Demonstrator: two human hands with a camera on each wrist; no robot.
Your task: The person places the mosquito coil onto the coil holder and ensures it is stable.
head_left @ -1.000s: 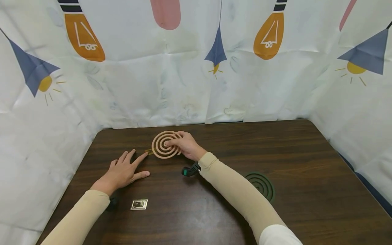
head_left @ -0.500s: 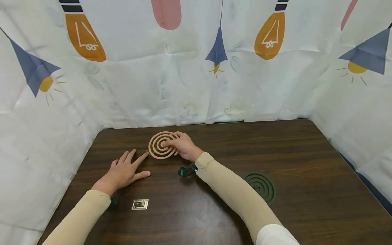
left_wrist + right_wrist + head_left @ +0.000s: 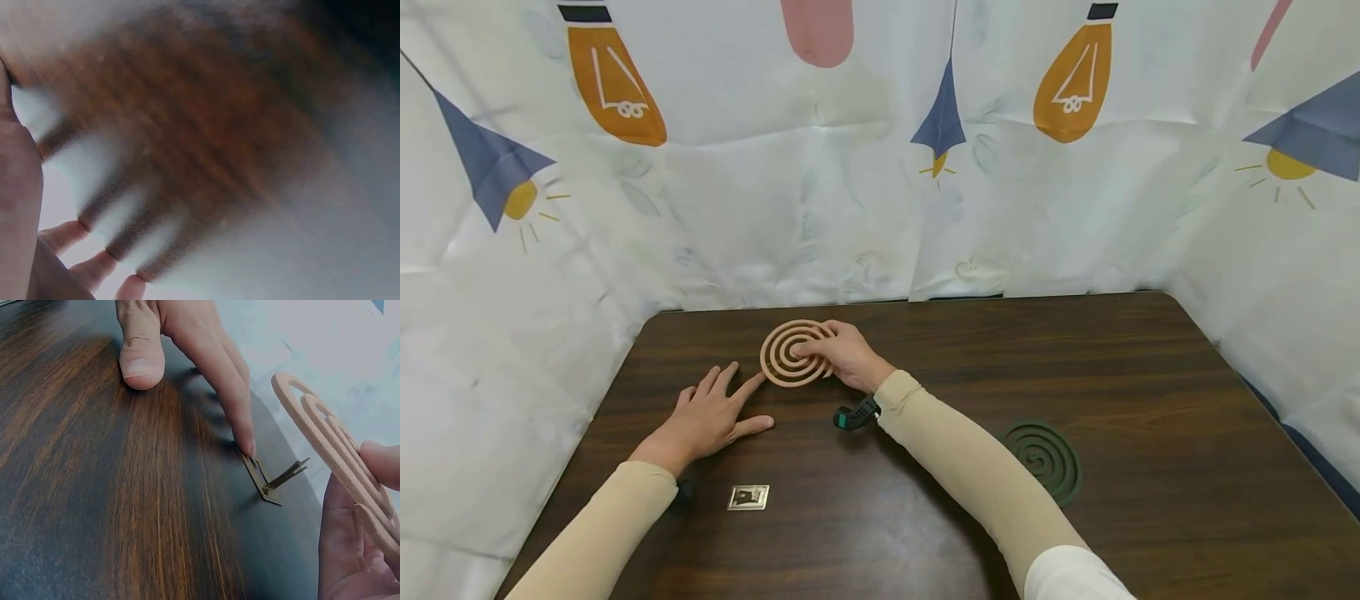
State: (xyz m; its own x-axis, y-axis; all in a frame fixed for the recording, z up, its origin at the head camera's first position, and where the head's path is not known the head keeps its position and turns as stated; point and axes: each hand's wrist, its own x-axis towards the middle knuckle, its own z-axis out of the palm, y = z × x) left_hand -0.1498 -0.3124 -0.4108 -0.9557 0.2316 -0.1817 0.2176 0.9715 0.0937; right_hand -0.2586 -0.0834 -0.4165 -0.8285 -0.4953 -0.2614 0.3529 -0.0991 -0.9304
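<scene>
- Tan mosquito coil (image 3: 322, 450): pinched by right hand (image 3: 854, 357), near metal stand (image 3: 267, 489), seemingly not mounted yet.
- Left hand (image 3: 703, 421): fingers spread, holding nothing, touching stand.

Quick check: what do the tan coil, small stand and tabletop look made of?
Tan coil: matte, grainy-looking; perhaps pressed powder.
Small stand: thin, brassy, raised split prong; probably sheet metal.
Tabletop: dark, streaked grain, soft sheen; wood or wood-look laminate.
</scene>
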